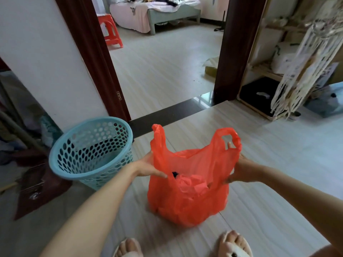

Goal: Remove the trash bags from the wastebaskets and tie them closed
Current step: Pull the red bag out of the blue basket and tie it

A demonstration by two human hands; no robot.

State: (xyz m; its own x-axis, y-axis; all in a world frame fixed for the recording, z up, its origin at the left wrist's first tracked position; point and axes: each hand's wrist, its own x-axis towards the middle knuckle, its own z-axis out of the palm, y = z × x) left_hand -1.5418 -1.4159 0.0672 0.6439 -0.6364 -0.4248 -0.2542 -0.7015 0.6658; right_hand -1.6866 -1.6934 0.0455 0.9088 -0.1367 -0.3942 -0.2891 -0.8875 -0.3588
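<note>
Head view: at lower centre, the red trash bag (187,197) was gripped by left hand (148,166) and right hand (241,170), its mouth apparently spread for tying beside the emptied wastebasket (91,151).

Bare forearms (no sleeves), pale open-toed slippers (234,245) on both feet
</note>
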